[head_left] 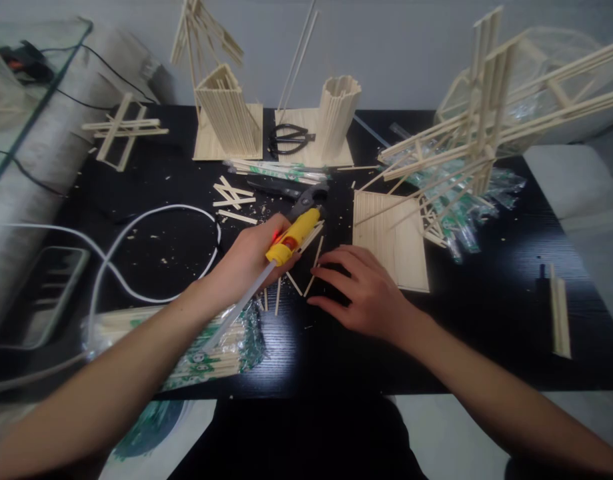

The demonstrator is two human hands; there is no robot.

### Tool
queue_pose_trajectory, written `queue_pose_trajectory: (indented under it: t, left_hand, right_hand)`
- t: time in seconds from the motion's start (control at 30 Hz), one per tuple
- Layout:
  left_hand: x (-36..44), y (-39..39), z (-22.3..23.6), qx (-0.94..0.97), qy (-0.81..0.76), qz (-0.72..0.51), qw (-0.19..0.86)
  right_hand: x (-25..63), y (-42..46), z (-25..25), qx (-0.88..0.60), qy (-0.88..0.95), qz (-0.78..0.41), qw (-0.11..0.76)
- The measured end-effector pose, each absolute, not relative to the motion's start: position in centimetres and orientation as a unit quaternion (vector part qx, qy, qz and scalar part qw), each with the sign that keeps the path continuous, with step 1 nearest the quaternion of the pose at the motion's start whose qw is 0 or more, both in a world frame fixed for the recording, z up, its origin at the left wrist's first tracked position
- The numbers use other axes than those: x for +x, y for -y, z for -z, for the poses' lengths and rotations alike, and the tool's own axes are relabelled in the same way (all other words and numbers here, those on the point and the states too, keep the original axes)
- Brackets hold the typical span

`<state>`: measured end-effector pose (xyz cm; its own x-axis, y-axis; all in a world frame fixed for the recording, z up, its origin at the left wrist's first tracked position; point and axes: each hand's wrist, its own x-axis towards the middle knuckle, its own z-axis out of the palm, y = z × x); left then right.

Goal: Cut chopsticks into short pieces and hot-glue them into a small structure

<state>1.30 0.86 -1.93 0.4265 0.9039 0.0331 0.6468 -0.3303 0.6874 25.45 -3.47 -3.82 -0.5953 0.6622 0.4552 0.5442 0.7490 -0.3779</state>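
My left hand (pixel 253 250) is wrapped round a yellow hot glue gun (pixel 296 235), which has a long clear glue stick (pixel 239 308) sticking out of its back end toward me. Most of the grip is hidden by the fingers, and a red light glows beside them. Just to the right, my right hand (pixel 361 287) hovers low over the table with fingers bent and apart. Its fingertips are at a short thin wooden stick (pixel 313 267); whether they touch it I cannot tell. Other cut stick pieces (pixel 278 297) lie between the hands.
Pliers (pixel 309 197) lie beyond the glue gun. Two stick towers (pixel 226 113) stand at the back, with black scissors (pixel 292 139) between them. A stick panel (pixel 391 240) and large stick frame (pixel 481 143) are right. Bagged sticks (pixel 211 360) and a white cable (pixel 151 210) lie left.
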Motion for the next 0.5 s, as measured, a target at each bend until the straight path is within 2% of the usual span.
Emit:
queue_pose_trajectory:
  t: [0.17, 0.5]
  left_hand:
    - [1.3, -0.8, 2.0, 0.789, -0.487, -0.207, 0.313]
    - [2.5, -0.7, 1.7, 0.805, -0.475, -0.179, 0.307]
  right_hand:
    - [24.8, 4.2, 4.1, -0.351, 0.895, -0.091, 0.260]
    - [24.7, 4.1, 4.7, -0.314, 0.902, -0.107, 0.276]
